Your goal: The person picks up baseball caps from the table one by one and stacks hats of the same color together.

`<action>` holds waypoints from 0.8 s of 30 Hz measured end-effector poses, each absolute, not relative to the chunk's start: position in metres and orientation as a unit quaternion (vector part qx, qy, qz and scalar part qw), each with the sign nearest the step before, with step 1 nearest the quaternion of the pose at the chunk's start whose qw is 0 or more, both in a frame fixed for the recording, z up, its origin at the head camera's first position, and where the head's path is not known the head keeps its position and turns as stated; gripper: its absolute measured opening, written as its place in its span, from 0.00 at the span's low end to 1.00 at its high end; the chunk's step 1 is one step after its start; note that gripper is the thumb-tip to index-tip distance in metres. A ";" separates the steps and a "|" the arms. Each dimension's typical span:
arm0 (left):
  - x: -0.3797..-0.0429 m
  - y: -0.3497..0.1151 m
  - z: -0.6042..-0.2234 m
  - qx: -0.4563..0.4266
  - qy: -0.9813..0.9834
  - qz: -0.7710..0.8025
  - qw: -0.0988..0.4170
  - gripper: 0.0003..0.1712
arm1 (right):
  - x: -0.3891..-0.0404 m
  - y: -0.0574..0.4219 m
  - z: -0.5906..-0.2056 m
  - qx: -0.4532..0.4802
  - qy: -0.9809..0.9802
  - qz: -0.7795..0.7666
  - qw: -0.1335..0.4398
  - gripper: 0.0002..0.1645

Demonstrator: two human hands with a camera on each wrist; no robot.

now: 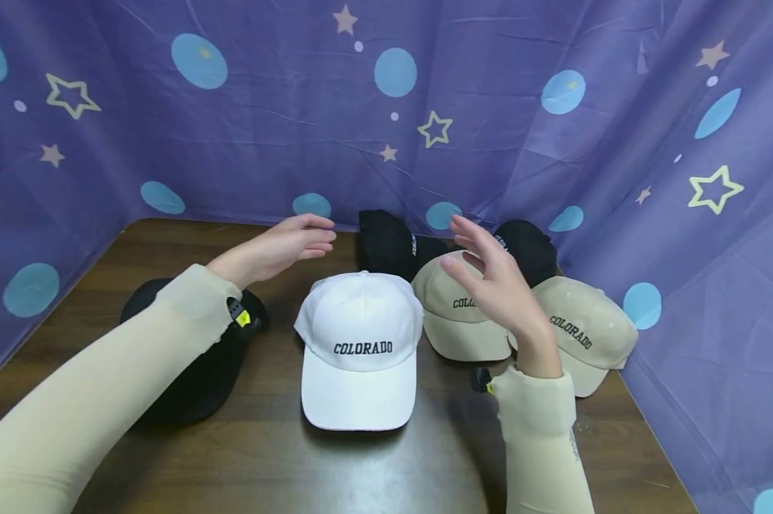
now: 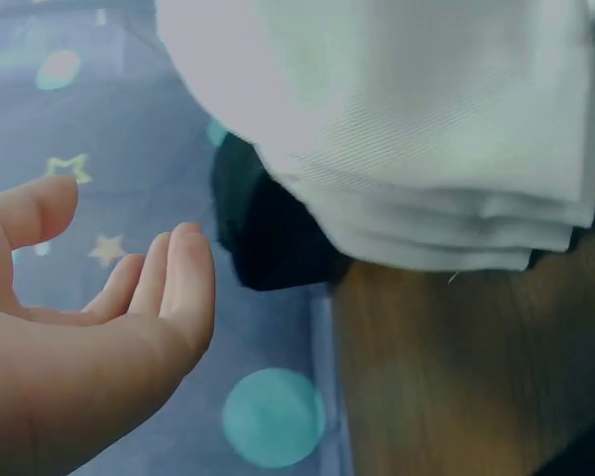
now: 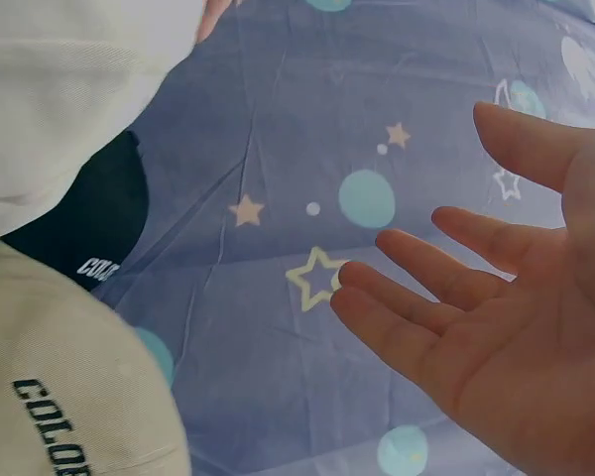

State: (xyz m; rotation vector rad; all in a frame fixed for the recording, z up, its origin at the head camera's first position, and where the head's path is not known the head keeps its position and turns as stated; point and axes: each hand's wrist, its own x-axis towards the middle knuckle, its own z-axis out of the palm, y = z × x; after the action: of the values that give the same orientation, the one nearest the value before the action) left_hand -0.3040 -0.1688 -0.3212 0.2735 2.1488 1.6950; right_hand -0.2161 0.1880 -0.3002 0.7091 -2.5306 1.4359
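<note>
A white baseball cap (image 1: 360, 321) lettered COLORADO sits mid-table, brim toward me. My left hand (image 1: 280, 246) hovers behind and left of it with relaxed fingers, holding nothing. On the other side my right hand (image 1: 498, 285) is raised, fingers spread and bare, overlapping a beige cap (image 1: 447, 285) in the head view. The left wrist view has the left hand (image 2: 109, 327) apart from the white cap (image 2: 407, 129), whose layered edge shows. In the right wrist view, the right hand (image 3: 496, 307) is also apart from the white cap (image 3: 69, 99).
At the right stands a second beige cap (image 1: 585, 325). Two black caps, one at the back middle (image 1: 386, 243) and one at the back right (image 1: 527, 250), stand near the purple curtain (image 1: 264, 128). Another black cap (image 1: 200, 378) lies under my left forearm on the wooden table (image 1: 264, 457).
</note>
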 end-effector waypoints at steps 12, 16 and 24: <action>-0.344 -0.130 -0.336 0.059 0.757 0.583 0.289 0.41 | -0.226 0.203 -0.317 0.213 -0.848 0.477 0.092 0.38; -0.355 -0.124 -0.340 0.043 0.744 0.580 0.330 0.42 | -0.228 0.207 -0.316 0.211 -0.847 0.477 0.102 0.38; -0.368 -0.107 -0.342 0.019 0.698 0.613 0.370 0.45 | -0.228 0.212 -0.315 0.207 -0.843 0.483 0.111 0.38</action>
State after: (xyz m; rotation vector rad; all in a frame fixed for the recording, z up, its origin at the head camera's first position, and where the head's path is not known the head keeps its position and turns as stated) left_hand -0.3683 -0.1067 -0.3416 0.0500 1.7904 1.5741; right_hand -0.2283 0.2121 -0.3154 0.6087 -2.4774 1.4187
